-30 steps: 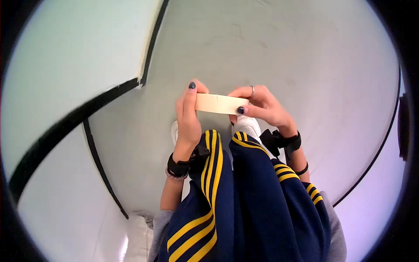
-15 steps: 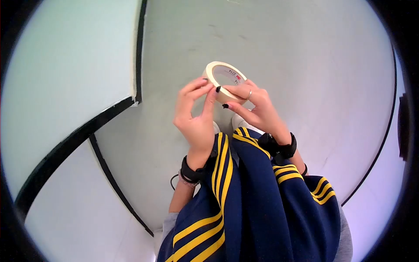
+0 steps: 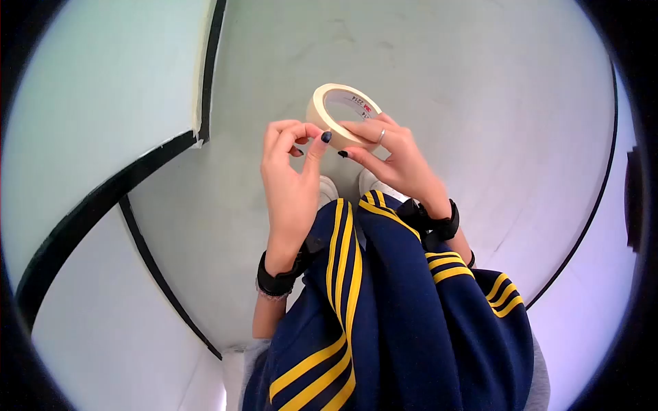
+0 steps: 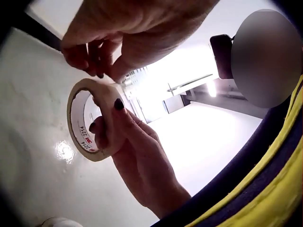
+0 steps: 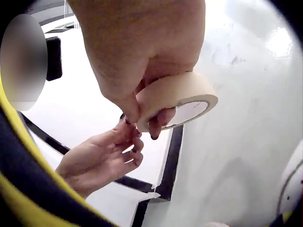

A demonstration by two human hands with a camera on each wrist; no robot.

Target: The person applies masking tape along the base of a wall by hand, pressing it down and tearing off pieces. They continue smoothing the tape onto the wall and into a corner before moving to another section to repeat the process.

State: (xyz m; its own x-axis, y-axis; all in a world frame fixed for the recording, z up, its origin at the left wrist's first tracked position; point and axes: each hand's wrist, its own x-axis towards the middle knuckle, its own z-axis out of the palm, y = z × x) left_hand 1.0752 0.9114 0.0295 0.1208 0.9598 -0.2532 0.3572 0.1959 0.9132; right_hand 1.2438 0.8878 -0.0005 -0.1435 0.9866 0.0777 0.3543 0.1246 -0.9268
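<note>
A cream roll of masking tape (image 3: 317, 113) is tilted in front of the body, printed lettering visible inside its core. My right hand (image 3: 404, 161) grips its near right side, with fingers through the ring and the thumb outside; the left wrist view also shows this grip on the roll (image 4: 111, 106). My left hand (image 3: 288, 188) has thumb and index finger pinched together at the roll's outer edge, apparently on the tape, the other fingers curled. In the right wrist view the left hand (image 5: 106, 158) meets the roll (image 5: 177, 90) beside the right thumb.
Below is a smooth grey floor (image 3: 425, 61). White panels (image 3: 103, 82) with black edging (image 3: 110, 188) stand at the left. White shoes (image 3: 327, 188) and navy trousers with yellow stripes (image 3: 411, 301) are under the hands. A dark object (image 3: 633, 198) is at the far right.
Over the last second the roll has turned from edge-on to show its ring. Both hands have shifted slightly left since half a second ago, and the left fingers have curled in more.
</note>
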